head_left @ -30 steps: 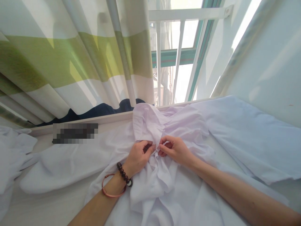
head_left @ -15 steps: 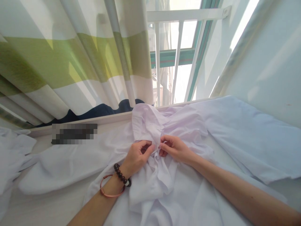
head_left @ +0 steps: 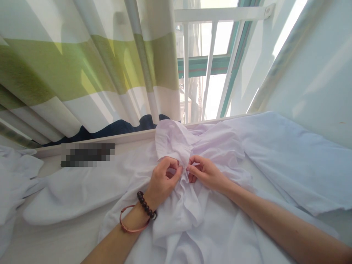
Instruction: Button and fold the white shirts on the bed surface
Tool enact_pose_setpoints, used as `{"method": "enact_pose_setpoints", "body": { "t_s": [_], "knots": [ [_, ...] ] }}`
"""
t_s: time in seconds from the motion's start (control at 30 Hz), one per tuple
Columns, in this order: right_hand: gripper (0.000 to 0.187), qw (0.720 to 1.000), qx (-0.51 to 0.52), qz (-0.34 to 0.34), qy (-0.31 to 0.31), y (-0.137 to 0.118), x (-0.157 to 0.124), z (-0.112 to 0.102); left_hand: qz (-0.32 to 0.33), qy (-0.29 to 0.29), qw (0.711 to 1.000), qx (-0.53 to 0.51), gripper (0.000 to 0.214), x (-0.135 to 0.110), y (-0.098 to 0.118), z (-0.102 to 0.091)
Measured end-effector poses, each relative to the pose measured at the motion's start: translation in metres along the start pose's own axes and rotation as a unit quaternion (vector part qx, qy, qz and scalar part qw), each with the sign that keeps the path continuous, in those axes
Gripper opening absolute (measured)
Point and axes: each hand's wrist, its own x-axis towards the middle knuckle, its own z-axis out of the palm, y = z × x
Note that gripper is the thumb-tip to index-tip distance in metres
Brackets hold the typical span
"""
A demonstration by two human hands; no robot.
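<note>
White, thin cotton-like cloth makes up the shirt (head_left: 192,205), which lies spread and rumpled on the pale surface (head_left: 55,242), its collar end toward twelve o'clock near the striped curtain (head_left: 82,73) and the barred window (head_left: 209,66). The left hand (head_left: 162,181) and right hand (head_left: 205,172) meet at the placket just below the collar, the fingers of each pinching a fold of fabric edge, tips nearly touching. This looks like working a button near the neck; the next move would call for a small, precise push between thumb and forefinger. A beaded bracelet (head_left: 145,207) and a copper bangle (head_left: 132,223) ring the left wrist.
</note>
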Motion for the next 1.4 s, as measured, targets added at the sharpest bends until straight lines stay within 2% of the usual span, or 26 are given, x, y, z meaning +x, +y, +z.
{"method": "enact_pose_setpoints", "body": {
  "t_s": [0.07, 0.13, 0.27, 0.43, 0.63, 0.77, 0.93, 1.03, 1.27, 1.4],
  "knots": [
    [0.019, 0.999, -0.022, -0.012, 0.022, 0.0005, -0.0011, 0.003, 0.034, -0.009, 0.999, 0.041, 0.005, -0.0002, 0.0032, -0.0011],
    [0.015, 0.997, -0.053, -0.025, 0.047, 0.0002, -0.0023, 0.0055, 0.053, -0.014, 0.996, 0.068, 0.008, 0.0001, 0.0057, -0.0021],
    [0.011, 0.99, -0.11, -0.042, 0.083, -0.0012, -0.0043, 0.0077, 0.032, -0.018, 0.996, 0.087, 0.013, 0.0009, 0.006, -0.0017],
    [0.006, 0.961, -0.241, -0.095, 0.093, -0.0018, -0.0051, 0.0084, -0.015, -0.041, 0.996, 0.082, 0.019, 0.0015, 0.0049, -0.0025],
    [0.006, 0.933, -0.315, -0.143, 0.096, 0.0003, -0.0064, 0.0093, 0.04, -0.085, 0.984, 0.149, 0.03, 0.0003, 0.0067, -0.0073],
    [0.006, 0.928, -0.33, -0.151, 0.083, 0.0004, -0.007, 0.0102, 0.034, -0.089, 0.983, 0.157, 0.038, 0.0016, 0.0058, -0.0083],
    [0.006, 0.928, -0.327, -0.15, 0.093, 0.0008, -0.0071, 0.0115, 0.006, -0.069, 0.991, 0.118, 0.032, 0.0046, 0.004, -0.008],
    [0.006, 0.934, -0.309, -0.147, 0.098, 0.0005, -0.0063, 0.0105, -0.009, -0.062, 0.993, 0.098, 0.031, 0.0051, 0.0044, -0.0081],
    [0.008, 0.957, -0.255, -0.123, 0.067, -0.0043, -0.0044, 0.0073, -0.025, -0.048, 0.994, 0.09, 0.03, 0.0064, 0.0036, -0.0075],
    [0.008, 0.96, -0.248, -0.109, 0.072, -0.0042, -0.0045, 0.0078, -0.029, -0.052, 0.995, 0.08, 0.029, 0.0079, 0.0018, -0.0072]
  ]
}}
